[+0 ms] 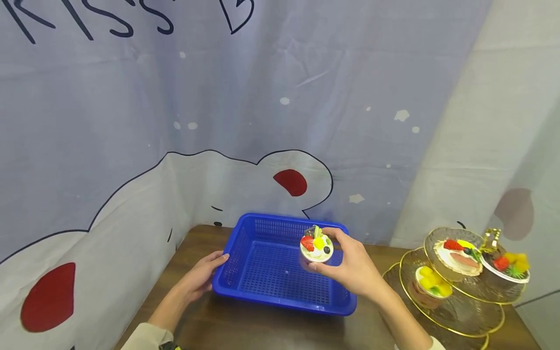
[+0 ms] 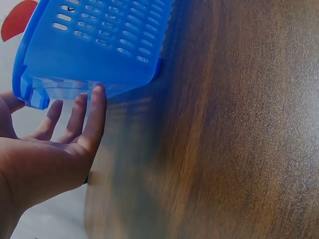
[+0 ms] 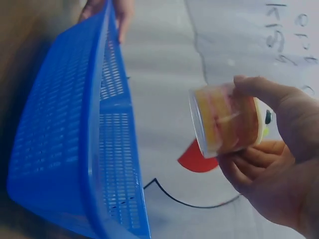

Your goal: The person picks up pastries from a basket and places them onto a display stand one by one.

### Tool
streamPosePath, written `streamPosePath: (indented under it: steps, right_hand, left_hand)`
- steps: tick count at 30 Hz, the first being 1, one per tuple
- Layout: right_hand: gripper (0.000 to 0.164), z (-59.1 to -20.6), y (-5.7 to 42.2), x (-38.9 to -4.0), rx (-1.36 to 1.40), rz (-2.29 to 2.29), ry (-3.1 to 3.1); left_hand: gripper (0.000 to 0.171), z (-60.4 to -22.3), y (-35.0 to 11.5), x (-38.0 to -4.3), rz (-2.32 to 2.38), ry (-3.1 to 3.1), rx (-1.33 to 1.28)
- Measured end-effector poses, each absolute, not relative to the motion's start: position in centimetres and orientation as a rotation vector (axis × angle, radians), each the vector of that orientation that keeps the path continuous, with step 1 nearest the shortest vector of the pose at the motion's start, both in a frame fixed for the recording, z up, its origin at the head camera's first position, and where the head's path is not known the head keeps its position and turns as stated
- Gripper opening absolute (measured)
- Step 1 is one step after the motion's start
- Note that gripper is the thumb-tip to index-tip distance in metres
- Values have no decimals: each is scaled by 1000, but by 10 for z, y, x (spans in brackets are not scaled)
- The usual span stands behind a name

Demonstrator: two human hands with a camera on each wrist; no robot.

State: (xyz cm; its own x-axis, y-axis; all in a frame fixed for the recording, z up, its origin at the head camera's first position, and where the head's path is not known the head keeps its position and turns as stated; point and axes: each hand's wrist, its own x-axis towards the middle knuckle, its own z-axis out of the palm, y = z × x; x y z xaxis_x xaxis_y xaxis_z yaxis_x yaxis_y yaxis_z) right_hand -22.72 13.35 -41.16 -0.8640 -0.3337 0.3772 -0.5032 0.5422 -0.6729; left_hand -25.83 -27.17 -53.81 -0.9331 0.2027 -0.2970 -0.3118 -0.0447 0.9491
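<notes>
My right hand (image 1: 355,265) holds a small clear dessert cup (image 1: 316,250) by its sides, above the right part of a blue plastic basket (image 1: 284,307). White cream, a strawberry piece, yellow fruit and a dark berry top the cup. In the right wrist view, pink and yellow layers show through the wall of the cup (image 3: 222,122), pinched between thumb and fingers. At the basket's left end, my left hand (image 1: 202,274) has its thumb on the rim. Its fingertips (image 2: 98,94) touch the outer wall in the left wrist view. Nothing lies inside the basket.
On the right stands a tiered glass stand (image 1: 470,318) with gold rims. It bears a yellow-topped dessert cup (image 1: 430,287), a fruit tart (image 1: 457,257) and a fruit-topped bowl (image 1: 505,267). A printed curtain (image 1: 280,107) hangs behind the brown wooden table (image 1: 262,330).
</notes>
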Motion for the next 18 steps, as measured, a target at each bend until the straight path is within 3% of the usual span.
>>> streamPosePath:
  steps: [18]
  right_hand:
    - [80, -432, 205, -144, 221, 913, -2480]
  left_hand:
    - [72, -537, -271, -256, 2016, 1911, -111]
